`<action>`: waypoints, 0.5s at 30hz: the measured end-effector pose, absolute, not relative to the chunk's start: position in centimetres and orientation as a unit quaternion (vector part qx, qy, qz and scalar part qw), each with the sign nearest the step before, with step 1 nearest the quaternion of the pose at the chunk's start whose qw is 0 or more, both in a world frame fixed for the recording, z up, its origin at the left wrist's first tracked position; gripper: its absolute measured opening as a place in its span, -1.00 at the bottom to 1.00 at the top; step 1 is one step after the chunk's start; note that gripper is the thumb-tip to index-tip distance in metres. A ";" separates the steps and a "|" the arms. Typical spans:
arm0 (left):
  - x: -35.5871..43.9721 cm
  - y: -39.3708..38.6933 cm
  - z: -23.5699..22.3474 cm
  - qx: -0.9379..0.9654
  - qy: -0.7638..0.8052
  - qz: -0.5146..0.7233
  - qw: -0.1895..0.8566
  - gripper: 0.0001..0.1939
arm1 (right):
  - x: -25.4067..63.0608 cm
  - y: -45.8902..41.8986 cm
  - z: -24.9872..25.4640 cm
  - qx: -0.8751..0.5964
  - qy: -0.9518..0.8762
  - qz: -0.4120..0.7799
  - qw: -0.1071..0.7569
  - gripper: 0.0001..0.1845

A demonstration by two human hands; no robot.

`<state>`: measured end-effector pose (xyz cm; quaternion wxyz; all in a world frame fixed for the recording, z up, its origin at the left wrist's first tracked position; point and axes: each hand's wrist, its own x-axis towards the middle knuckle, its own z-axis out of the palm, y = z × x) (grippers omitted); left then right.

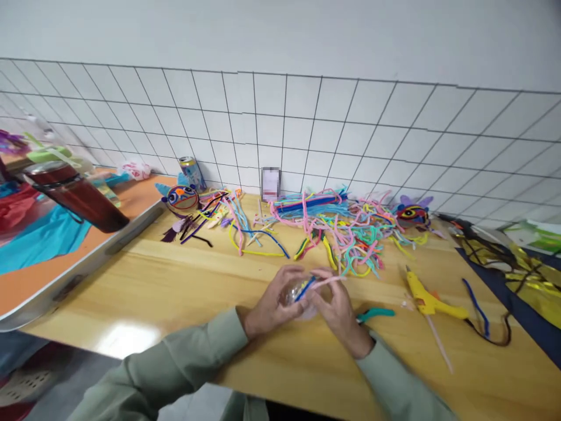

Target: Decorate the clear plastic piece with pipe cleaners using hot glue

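Between my two hands, just above the wooden table (193, 292), is a clear, rounded plastic piece (290, 291). My left hand (276, 298) curls round its left side. My right hand (333, 304) pinches a pink pipe cleaner (326, 282) at the right side, its tip sticking out past the fingers. A blue pipe cleaner (305, 289) lies slanted across the clear piece. My fingers hide part of it. Teal-handled pliers (377, 313) lie partly behind my right wrist. Yellow-and-red-handled pliers (326, 248) lie beyond my hands.
A heap of pipe cleaners (350, 234) spreads along the tiled wall. A yellow glue gun (432, 301) lies at right. Two decorated faces, one at left (182, 197) and another at right (412, 215), flank the heap. A can (193, 173) and a red tumbler (81, 196) stand left.
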<state>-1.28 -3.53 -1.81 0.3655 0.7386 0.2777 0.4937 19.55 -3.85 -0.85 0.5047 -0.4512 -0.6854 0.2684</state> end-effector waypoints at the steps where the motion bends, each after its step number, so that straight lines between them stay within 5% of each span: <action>1: -1.2 -3.3 -2.0 0.736 0.279 0.500 0.362 -0.47 | 19.5 -3.6 -0.7 -0.450 -0.681 0.276 0.508 -0.57; 15: 0.5 -1.1 -2.5 0.723 0.297 0.538 0.317 -0.55 | 18.7 -2.0 -0.1 -0.475 -0.596 0.337 0.553 -0.47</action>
